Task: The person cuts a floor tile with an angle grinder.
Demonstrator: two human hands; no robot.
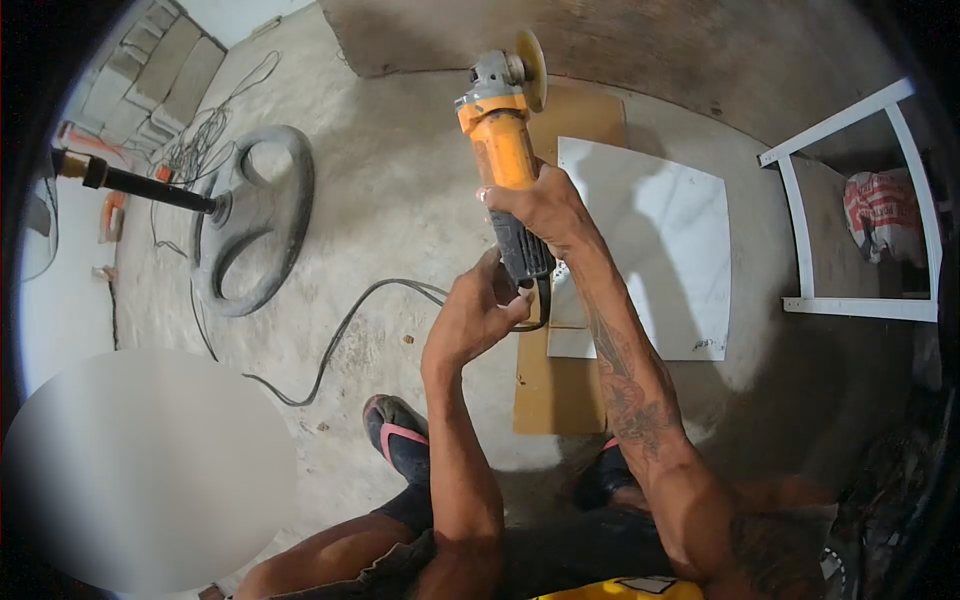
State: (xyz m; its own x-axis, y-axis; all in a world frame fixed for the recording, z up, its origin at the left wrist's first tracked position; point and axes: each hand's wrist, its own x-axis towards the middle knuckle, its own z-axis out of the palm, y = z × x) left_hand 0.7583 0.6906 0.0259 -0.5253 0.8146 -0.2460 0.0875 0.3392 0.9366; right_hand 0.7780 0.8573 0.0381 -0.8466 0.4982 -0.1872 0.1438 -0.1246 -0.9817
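An orange and black angle grinder (503, 150) is held up in front of me, its yellowish disc (533, 70) at the top end. My right hand (548, 212) wraps round its body. The fingers of my left hand (475, 312) are closed at the lower end of the black handle, by the cord (345, 325), which curves down to the floor on the left. Beneath the grinder and my right forearm, a white sheet (660, 250) lies on brown cardboard (560, 395).
A grey rounded stand base (297, 190) with a black pole (150, 187) stands at the left. Tangled cables (200, 140) and grey blocks (165, 65) are behind it. A white metal frame (800, 220) and a red-and-white sack (885, 215) are at the right.
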